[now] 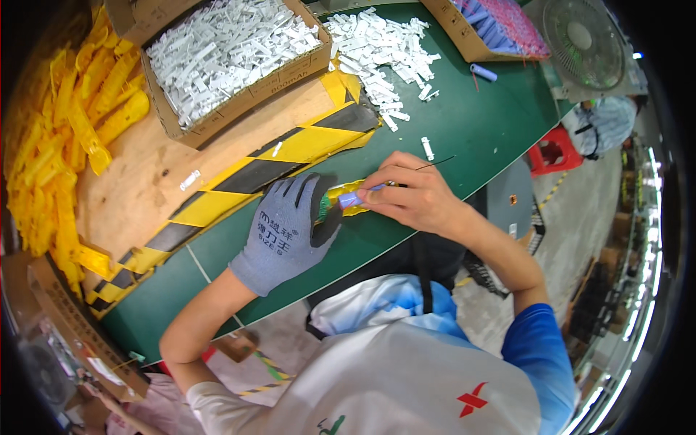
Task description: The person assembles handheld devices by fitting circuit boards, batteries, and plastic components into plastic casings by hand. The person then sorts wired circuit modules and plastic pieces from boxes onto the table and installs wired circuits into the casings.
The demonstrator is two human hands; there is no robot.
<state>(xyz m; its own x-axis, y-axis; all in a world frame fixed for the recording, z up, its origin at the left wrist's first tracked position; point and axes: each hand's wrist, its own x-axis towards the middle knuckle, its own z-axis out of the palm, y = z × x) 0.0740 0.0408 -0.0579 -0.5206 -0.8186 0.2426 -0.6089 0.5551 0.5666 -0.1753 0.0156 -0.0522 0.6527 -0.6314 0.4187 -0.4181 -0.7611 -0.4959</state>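
My left hand (281, 225), in a grey knit work glove, is closed around a yellow plastic shell (335, 193) over the green table. Something green shows inside the shell beside the glove's thumb. My bare right hand (419, 197) pinches a small purple cylindrical battery (349, 200) at the shell, with its left end close to the gloved fingers. A thin dark wire (440, 162) sticks out above the right hand. The glove hides much of the shell, so how far the battery sits inside it cannot be made out.
A cardboard box (297, 74) of small white plastic parts stands ahead, with a loose pile (377, 54) beside it. Yellow shells (54, 152) heap at the left. A box of purple batteries (493, 29) and a fan (583, 40) are far right. Black-yellow tape (210, 208) edges a wooden board.
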